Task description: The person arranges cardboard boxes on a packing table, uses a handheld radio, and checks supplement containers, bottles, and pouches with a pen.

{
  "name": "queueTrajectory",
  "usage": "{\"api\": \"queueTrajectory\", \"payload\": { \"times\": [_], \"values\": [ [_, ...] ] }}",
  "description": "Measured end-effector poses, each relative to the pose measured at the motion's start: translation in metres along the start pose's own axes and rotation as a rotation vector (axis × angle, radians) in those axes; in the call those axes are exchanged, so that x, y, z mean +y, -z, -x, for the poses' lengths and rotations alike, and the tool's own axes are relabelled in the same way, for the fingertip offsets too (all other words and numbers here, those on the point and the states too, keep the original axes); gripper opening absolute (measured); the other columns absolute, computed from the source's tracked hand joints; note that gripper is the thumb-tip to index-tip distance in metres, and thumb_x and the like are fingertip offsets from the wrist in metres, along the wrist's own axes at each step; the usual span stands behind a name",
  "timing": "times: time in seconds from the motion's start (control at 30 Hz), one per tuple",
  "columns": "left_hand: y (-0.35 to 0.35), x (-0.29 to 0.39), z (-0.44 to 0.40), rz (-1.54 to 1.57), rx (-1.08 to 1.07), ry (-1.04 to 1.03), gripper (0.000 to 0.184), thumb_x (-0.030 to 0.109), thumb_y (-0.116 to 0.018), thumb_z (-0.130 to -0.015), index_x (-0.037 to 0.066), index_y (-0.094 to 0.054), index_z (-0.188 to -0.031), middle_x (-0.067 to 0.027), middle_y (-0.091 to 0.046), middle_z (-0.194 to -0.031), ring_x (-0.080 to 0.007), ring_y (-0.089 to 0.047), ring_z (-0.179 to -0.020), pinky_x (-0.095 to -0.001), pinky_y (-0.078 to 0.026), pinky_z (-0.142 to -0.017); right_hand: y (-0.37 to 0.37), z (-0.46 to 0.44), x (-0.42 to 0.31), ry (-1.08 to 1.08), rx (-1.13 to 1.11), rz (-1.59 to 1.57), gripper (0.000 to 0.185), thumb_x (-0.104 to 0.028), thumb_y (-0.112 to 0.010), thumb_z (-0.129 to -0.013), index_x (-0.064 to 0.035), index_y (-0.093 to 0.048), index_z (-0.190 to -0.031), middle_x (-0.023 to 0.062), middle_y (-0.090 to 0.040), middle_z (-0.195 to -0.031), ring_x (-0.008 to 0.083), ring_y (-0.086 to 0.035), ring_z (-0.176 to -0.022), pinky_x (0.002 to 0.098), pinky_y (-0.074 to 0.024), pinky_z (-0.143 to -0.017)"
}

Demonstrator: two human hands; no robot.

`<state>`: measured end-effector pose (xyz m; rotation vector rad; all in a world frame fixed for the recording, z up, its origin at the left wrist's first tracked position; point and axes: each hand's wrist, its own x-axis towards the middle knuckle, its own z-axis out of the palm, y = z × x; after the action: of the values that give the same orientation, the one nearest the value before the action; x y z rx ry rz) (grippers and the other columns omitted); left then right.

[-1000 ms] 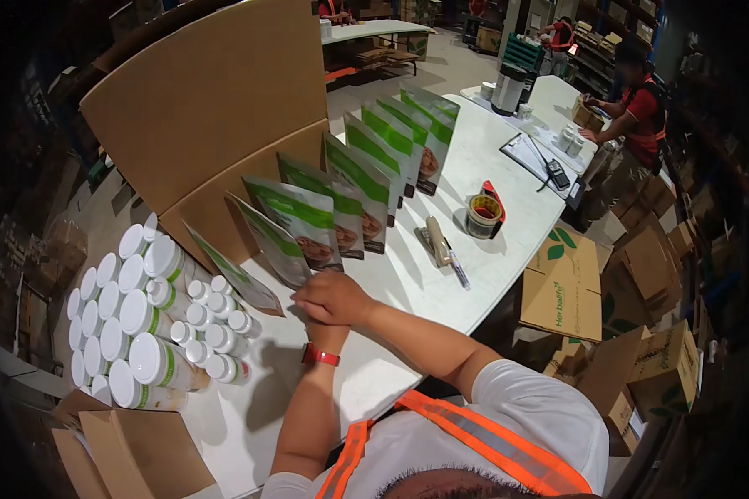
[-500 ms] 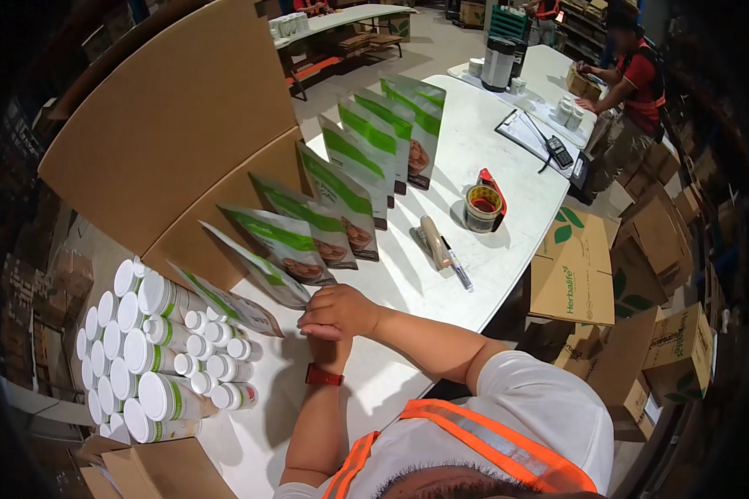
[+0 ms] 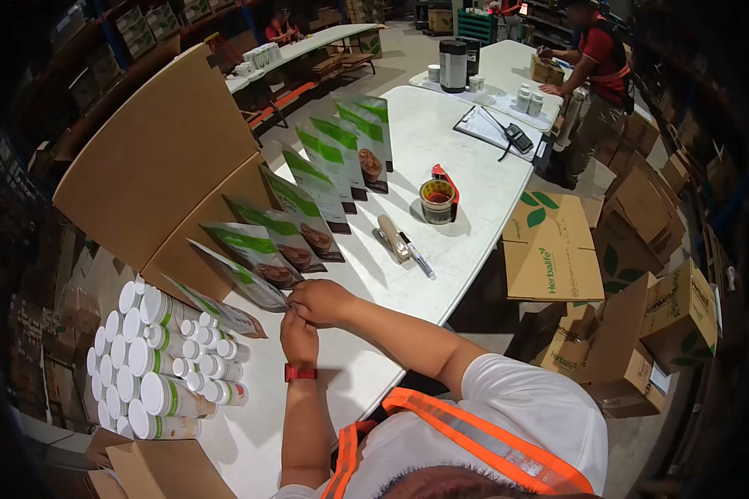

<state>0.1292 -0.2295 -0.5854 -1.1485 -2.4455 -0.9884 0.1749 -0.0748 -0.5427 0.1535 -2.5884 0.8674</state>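
My left hand [image 3: 299, 334], with a red watch on its wrist, meets my right hand [image 3: 323, 301] over the white table. The fingers of both are bent and pressed together; whatever is between them is too small or hidden to name. Just beyond them stands a green-and-white pouch [image 3: 245, 280], close to my fingertips. Another pouch [image 3: 220, 309] leans to its left, and several more, such as a pouch with a brown picture [image 3: 262, 256], line up toward the far end. White bottles [image 3: 216, 366] and lidded tubs [image 3: 162, 395] lie stacked left of my left hand.
A large open carton [image 3: 166, 158] rises behind the pouches. On the table [image 3: 441, 108] are a tape roll in a dispenser [image 3: 438, 202], a beige-handled tool [image 3: 393, 239], a pen [image 3: 418, 256] and a radio [image 3: 518, 137]. Cartons [image 3: 553, 258] stand right. A co-worker [image 3: 595, 66] works beyond.
My right hand has shifted off my left hand, which now shows more, with the fingertips of both meeting. The view has turned slightly; the pouches and bottles stay put.
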Motion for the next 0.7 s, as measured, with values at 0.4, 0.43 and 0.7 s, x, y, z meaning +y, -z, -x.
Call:
{"api": "queueTrajectory", "payload": {
  "times": [0.4,0.43,0.7],
  "values": [
    [0.017,0.092,-0.016,0.162,0.060,-0.301,0.015,0.014,-0.071,-0.091,0.004,-0.074,-0.102,-0.0143,-0.071,-0.096,-0.0344,-0.066,-0.092,-0.0447,-0.051,-0.084,-0.063,0.016,0.006,0.214,0.107,0.207,0.016,-0.022,-0.070,-0.085,-0.0106,-0.068,-0.097,0.0105,-0.065,-0.103,0.0314,-0.063,-0.098,0.0464,-0.0508,-0.085],
    [0.008,0.102,-0.016,0.163,0.017,-0.343,0.014,0.016,-0.072,-0.091,0.005,-0.074,-0.100,-0.0129,-0.072,-0.092,-0.0330,-0.066,-0.089,-0.0446,-0.051,-0.082,-0.072,0.016,0.007,0.234,0.106,0.184,0.016,-0.023,-0.071,-0.086,-0.0117,-0.068,-0.097,0.0099,-0.065,-0.105,0.0304,-0.063,-0.098,0.0462,-0.0510,-0.085],
    [0.012,0.112,-0.020,0.224,-0.155,-0.288,0.014,0.019,-0.074,-0.090,0.006,-0.077,-0.093,-0.0097,-0.063,-0.070,-0.0312,-0.061,-0.066,-0.0438,-0.049,-0.065,-0.101,-0.017,-0.022,0.315,-0.282,0.092,0.016,-0.023,-0.069,-0.089,-0.0080,-0.066,-0.094,0.0133,-0.068,-0.106,0.0354,-0.064,-0.108,0.0480,-0.0524,-0.096]
  ]
}}
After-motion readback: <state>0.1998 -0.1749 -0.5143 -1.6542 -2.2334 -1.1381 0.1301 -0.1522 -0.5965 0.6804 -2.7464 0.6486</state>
